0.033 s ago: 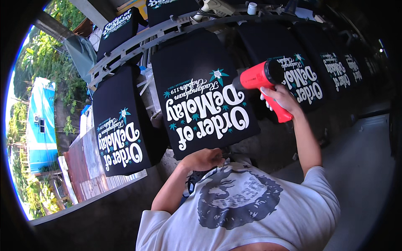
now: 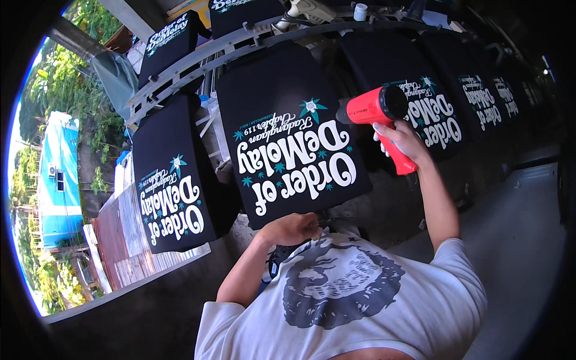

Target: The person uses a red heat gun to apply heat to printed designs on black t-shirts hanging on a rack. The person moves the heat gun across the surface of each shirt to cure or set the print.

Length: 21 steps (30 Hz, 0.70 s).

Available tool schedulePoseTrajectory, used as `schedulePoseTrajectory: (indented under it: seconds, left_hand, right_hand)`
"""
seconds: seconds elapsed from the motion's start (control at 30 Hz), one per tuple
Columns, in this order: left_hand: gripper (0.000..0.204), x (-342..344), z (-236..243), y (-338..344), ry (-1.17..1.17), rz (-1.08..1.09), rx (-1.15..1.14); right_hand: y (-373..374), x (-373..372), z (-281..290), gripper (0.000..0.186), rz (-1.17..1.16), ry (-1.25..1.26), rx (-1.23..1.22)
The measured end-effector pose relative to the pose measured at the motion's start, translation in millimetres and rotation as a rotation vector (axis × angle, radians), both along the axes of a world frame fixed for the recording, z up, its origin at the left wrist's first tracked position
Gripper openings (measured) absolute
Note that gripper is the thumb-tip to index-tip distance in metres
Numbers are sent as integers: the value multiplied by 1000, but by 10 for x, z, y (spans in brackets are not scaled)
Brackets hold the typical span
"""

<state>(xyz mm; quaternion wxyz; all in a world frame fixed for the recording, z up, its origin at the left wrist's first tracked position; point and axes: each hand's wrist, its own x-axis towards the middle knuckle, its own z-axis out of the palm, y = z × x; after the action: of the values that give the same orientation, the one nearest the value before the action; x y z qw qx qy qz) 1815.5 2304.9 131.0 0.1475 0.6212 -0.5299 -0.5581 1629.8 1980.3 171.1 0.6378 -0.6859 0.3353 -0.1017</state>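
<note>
My right hand (image 2: 401, 139) is wrapped round the handle of a red heat gun (image 2: 367, 108) with a black rear end. Its dark nozzle points left, over the right edge of a black T-shirt (image 2: 264, 72) that lies flat in front of me, printed in white lettering with teal leaf shapes. At the shirt's near edge, my left hand (image 2: 293, 228) rests with curled fingers. What those fingers hold, if anything, is hidden.
Another printed black shirt (image 2: 159, 135) lies to the left, and one (image 2: 384, 57) to the right, with several beyond. A metal rail (image 2: 198, 67) curves behind them, near a beige gun-shaped tool (image 2: 312, 11) and a small white jar (image 2: 360, 12). Corrugated roofing (image 2: 120, 240) shows outside at left.
The heat gun has shifted very slightly to the right and up in my right hand. My left hand stays where it was.
</note>
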Motion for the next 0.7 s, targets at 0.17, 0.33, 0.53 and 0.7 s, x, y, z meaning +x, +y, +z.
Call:
schedulePoseTrajectory:
  seconds: [0.17,0.33,0.53,0.7]
  left_hand:
    - [39,-21,135,-78,-105,-95,31]
    - [41,-64,-15,-26,-97,-77,-54]
    - [41,-67,31,12,-81,-41,-40]
    - [40,-25,33,132,-41,36,-26]
  right_hand:
    - [147,-247,114,46,183,42,137]
    - [115,-341,-9,33,-68,-24,23]
    - [439,-765,206,39,341,170,188]
    - [454,-1004,178,33,44,75,115]
